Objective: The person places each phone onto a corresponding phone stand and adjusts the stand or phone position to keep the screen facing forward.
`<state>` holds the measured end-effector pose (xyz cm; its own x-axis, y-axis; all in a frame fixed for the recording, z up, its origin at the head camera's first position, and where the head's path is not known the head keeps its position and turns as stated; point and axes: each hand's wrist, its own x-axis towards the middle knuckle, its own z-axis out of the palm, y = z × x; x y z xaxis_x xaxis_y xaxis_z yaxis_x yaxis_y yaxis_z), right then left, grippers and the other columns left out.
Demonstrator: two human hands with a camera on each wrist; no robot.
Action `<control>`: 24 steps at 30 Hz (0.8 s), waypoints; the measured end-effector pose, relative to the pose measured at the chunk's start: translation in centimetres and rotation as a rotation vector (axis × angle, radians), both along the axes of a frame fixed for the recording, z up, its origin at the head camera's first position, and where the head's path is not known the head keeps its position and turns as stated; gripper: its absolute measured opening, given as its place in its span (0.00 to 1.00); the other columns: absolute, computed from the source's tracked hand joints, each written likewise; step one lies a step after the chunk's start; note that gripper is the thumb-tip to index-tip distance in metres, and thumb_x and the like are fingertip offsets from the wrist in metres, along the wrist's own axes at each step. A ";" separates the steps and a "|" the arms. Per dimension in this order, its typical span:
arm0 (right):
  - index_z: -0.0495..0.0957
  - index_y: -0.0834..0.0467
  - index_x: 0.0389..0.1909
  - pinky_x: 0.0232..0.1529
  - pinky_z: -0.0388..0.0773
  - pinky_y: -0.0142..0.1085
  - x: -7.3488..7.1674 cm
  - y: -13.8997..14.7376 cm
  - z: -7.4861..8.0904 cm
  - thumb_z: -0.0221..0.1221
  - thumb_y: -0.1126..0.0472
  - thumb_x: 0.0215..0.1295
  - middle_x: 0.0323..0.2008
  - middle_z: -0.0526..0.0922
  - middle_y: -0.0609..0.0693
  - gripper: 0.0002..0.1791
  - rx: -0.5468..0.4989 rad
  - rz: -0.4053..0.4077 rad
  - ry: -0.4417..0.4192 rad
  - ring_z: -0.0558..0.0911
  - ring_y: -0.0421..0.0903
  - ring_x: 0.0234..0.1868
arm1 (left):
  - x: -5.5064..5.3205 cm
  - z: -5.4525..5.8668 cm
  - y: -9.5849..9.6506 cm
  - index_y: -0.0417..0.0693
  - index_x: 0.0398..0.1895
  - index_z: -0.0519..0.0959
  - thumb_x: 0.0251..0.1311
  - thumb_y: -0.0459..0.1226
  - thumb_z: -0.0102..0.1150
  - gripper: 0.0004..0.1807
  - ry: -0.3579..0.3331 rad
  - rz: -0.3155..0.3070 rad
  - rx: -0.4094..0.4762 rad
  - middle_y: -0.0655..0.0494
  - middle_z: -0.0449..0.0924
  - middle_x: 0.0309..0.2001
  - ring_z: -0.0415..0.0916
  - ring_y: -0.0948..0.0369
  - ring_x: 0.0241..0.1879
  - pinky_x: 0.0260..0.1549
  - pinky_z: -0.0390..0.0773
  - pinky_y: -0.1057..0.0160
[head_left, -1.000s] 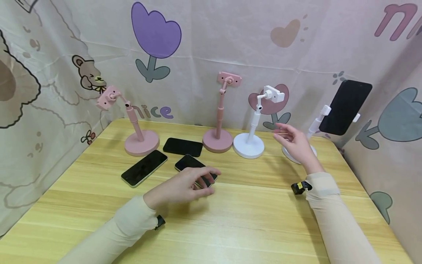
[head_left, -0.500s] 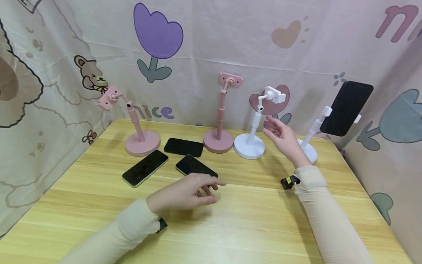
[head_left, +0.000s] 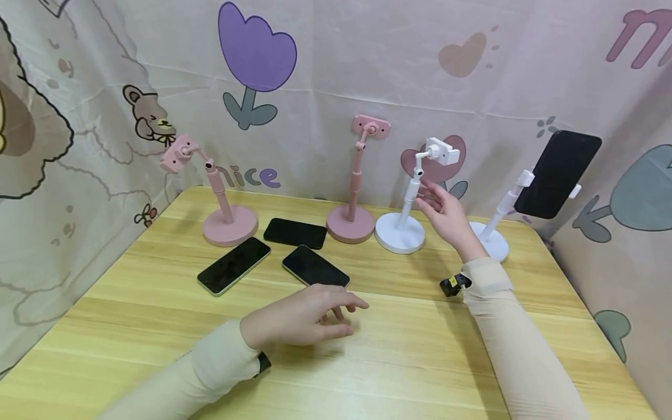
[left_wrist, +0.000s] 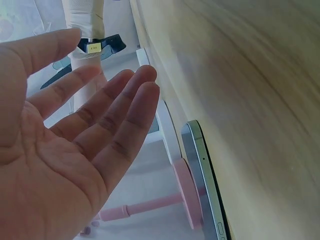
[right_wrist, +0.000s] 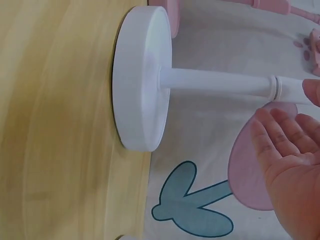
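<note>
In the head view my right hand (head_left: 446,219) is at the post of a white phone stand (head_left: 400,232), whose clamp holds no phone. Its thumb overlaps the post in the right wrist view, while the relaxed fingers (right_wrist: 282,132) lie beside it, not wrapped round. My left hand (head_left: 307,315) is held low over the table, fingers loosely bent, with nothing in it. Just beyond it lies a black-screened phone (head_left: 315,266), its near edge partly behind the hand. The left wrist view shows the bare left palm (left_wrist: 50,170) and a phone's side (left_wrist: 207,185).
Two more phones, one left (head_left: 234,266) and one behind (head_left: 295,233), lie on the wooden table (head_left: 399,373). Two pink stands, one left (head_left: 230,226) and one central (head_left: 350,224), stand at the back. A second white stand (head_left: 490,240) at right holds an upright phone (head_left: 557,174). Patterned cloth hangs behind.
My right hand has moved left from beside the right white stand to the other white stand's post. The left hand has drawn slightly back toward me, uncovering more of the phone.
</note>
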<state>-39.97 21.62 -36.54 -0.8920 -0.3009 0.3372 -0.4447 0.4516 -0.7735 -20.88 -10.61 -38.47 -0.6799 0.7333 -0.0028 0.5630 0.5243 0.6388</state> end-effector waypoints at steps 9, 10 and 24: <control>0.59 0.73 0.79 0.63 0.77 0.19 -0.3 -1.2 0.2 0.53 0.69 0.82 0.72 0.73 0.75 0.30 -0.059 0.022 -0.046 0.75 0.68 0.74 | 0.1 -0.2 0.0 0.51 0.72 0.79 0.74 0.40 0.67 0.24 -0.001 0.005 0.007 0.54 0.86 0.58 0.87 0.67 0.50 0.50 0.87 0.70; 0.60 0.73 0.79 0.66 0.77 0.22 -0.4 -1.3 0.2 0.53 0.68 0.82 0.72 0.73 0.75 0.30 -0.055 0.018 -0.048 0.75 0.67 0.74 | 0.1 -0.2 0.0 0.51 0.72 0.79 0.74 0.40 0.67 0.25 -0.001 0.006 0.007 0.54 0.86 0.58 0.87 0.67 0.50 0.50 0.87 0.69; 0.68 0.70 0.76 0.71 0.78 0.31 -0.9 -1.5 0.5 0.51 0.64 0.85 0.69 0.79 0.70 0.25 -0.017 -0.009 -0.045 0.78 0.63 0.72 | -0.1 0.0 0.0 0.50 0.72 0.78 0.75 0.39 0.67 0.24 0.009 0.030 0.044 0.52 0.87 0.57 0.85 0.73 0.46 0.46 0.88 0.68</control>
<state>-40.87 20.11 -36.08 -0.9091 -0.2872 0.3017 -0.4053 0.4423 -0.8001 -21.00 -10.57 -38.45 -0.7014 0.7119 0.0356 0.5536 0.5126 0.6564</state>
